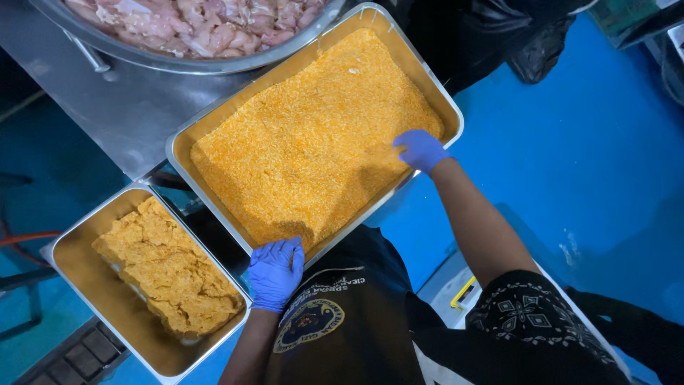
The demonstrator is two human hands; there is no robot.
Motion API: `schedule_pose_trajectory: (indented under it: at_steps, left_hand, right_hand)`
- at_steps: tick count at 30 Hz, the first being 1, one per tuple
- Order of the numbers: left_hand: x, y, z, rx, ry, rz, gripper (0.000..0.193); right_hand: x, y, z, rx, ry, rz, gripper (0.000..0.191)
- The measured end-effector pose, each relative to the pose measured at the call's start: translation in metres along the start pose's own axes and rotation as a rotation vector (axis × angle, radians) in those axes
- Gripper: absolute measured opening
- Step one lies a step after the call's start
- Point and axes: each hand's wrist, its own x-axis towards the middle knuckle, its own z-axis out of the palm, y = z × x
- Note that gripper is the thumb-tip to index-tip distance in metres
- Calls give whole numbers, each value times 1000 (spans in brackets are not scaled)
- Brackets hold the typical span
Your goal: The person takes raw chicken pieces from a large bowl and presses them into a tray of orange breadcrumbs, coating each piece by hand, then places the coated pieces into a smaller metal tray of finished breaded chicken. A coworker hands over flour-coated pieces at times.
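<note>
Both gloved hands, left hand [276,272] and right hand [422,150], rest open on the tray [187,135] of loose orange crumbs [306,142]; judged heavy, spill-prone, best gripped by opposite rims.

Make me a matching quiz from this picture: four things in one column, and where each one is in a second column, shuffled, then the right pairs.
Things:
1. left hand
2. right hand
3. bowl of raw meat
4. small tray

Places:
A. top of the picture, on the steel table
B. on the near rim of the big crumb tray
C. lower left, holding breaded pieces
D. at the big tray's right side, on the crumbs

Pairs: 1-B, 2-D, 3-A, 4-C
</note>
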Motion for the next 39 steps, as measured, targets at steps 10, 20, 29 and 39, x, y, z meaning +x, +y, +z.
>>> schedule_pose_trajectory:
  at_steps: [10,20,29,39]
  left_hand:
    - [0,0,1,-9,31,20,22]
    - [9,9,11,12,40,-8,19]
    - [15,10,2,3,43,-8,19]
    - [12,10,3,-24,42,-2,21]
  right_hand:
    - [31,-11,-60,240,-36,332,23]
    - [121,-25,-72,1126,367,172,42]
    - [32,-160,22,215,-18,-74,78]
    - [-10,-144,108,236,74,-17,58]
